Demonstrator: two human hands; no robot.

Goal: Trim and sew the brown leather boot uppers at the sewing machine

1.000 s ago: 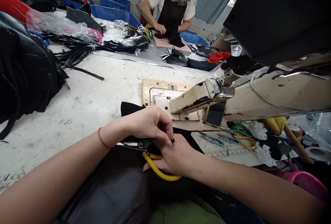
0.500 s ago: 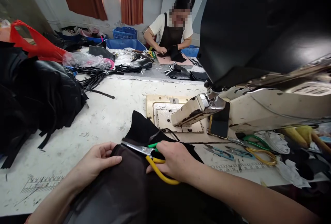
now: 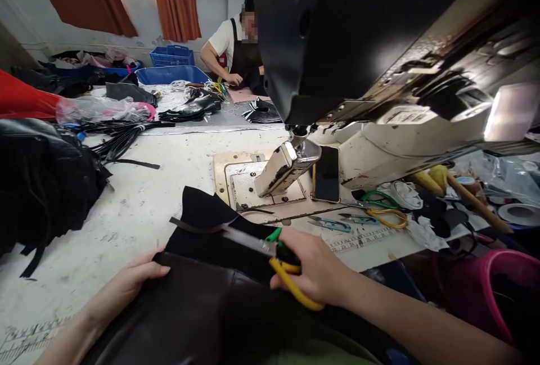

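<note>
Dark leather-like material [image 3: 194,292] lies across the near table edge, with a black fabric piece [image 3: 202,207] at its far side and a thin dark strip [image 3: 198,228] across that. My left hand [image 3: 141,275] pinches the left edge of the material between thumb and fingers. In my right hand [image 3: 310,264] are scissors [image 3: 291,286] with yellow and green handles. Their blades, blurred, point left over the black fabric, near the strip's right part.
A sewing machine [image 3: 274,171] stands beyond the material, a phone [image 3: 326,174] beside it. Small blue snips [image 3: 331,224] and another pair of scissors [image 3: 386,217] lie right. Black pieces [image 3: 46,179] are heaped left. Across the table a person [image 3: 236,50] handles black material.
The scissors and my right hand have moved right, away from my left hand. The thin strip now lies across the black fabric. The camera view has turned right.
</note>
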